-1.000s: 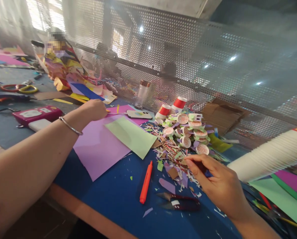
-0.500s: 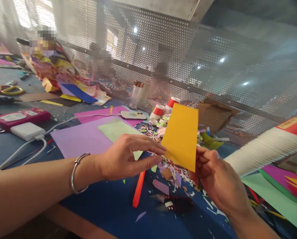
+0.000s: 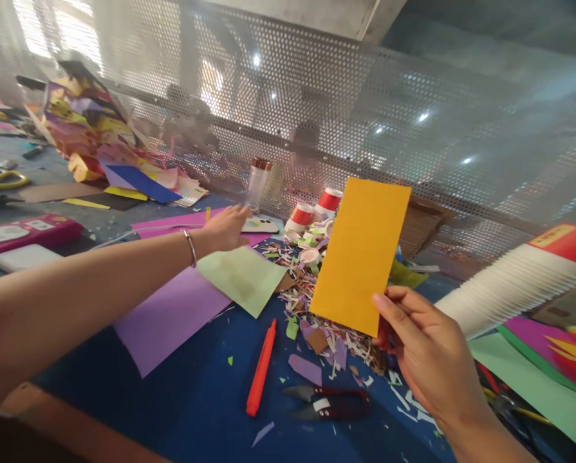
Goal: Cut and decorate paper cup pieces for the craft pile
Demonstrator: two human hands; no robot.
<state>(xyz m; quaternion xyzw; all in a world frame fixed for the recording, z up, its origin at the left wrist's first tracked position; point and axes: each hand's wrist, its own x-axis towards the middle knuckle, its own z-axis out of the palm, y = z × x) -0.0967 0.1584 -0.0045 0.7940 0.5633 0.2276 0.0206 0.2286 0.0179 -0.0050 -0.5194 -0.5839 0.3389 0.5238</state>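
Note:
Between thumb and fingers, my right hand [image 3: 430,347] grips a yellow-orange paper rectangle [image 3: 362,251] by its lower right corner, upright above the table. My left hand [image 3: 227,229] stretches out with fingers extended over the left end of a white phone [image 3: 263,224]; whether it touches the phone, I cannot tell. Under that forearm and wrist are a purple sheet [image 3: 172,318] and a pale green sheet [image 3: 244,276]. A red marker pen [image 3: 261,370] lies in front, and beside it rest thread snips [image 3: 326,403] with dark handles.
Paper scraps [image 3: 307,283] are heaped behind the yellow paper, near red-and-white paper cups [image 3: 327,204]. A long stack of cups [image 3: 514,276] leans at the right. A clear jar [image 3: 259,183] stands by the perforated metal screen [image 3: 355,122]. A magenta box [image 3: 31,235] sits left.
My left hand has left the yellow paper and moved away, up and left to the phone. My right hand still holds the paper, now turned more face-on and slightly higher.

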